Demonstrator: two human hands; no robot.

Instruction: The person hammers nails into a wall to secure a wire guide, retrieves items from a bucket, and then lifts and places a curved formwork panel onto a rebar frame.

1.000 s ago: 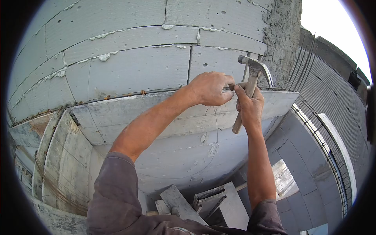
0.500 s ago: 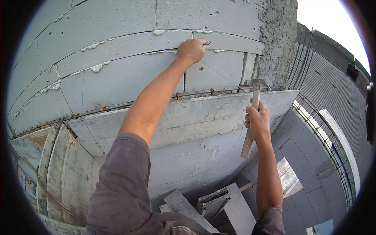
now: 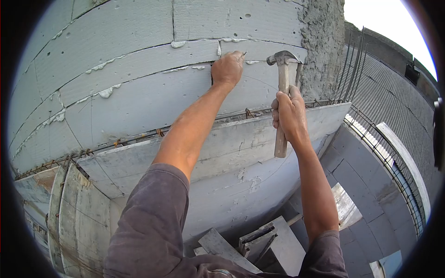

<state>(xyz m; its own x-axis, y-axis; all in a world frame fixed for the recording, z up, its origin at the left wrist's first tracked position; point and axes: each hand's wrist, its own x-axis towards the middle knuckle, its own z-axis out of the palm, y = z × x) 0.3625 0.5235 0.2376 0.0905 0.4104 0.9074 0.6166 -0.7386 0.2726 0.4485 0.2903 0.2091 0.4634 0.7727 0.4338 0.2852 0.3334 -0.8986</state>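
Observation:
My left hand (image 3: 226,69) is closed against the grey block wall (image 3: 134,97), near a mortar joint. A thin dark nail (image 3: 244,53) sticks out of its pinched fingers, its rest hidden by them. A fine line (image 3: 262,82) runs from near this hand down to the right across the blocks. My right hand (image 3: 291,113) grips a claw hammer (image 3: 282,76) by its pale wooden handle. The hammer stands upright, its metal head to the right of my left hand and apart from the nail.
Below the blocks runs a formwork board (image 3: 222,139) with steel rebar (image 3: 139,137) along its top. A rough concrete column (image 3: 322,51) rises at the right, with upright bars (image 3: 356,65) beside it. Loose boards (image 3: 282,245) lie below. A corrugated roof (image 3: 389,88) is beyond.
My right hand has raised the hammer up and left, closer to my left hand. The left hand stays at nearly the same spot on the wall, still pinching the nail.

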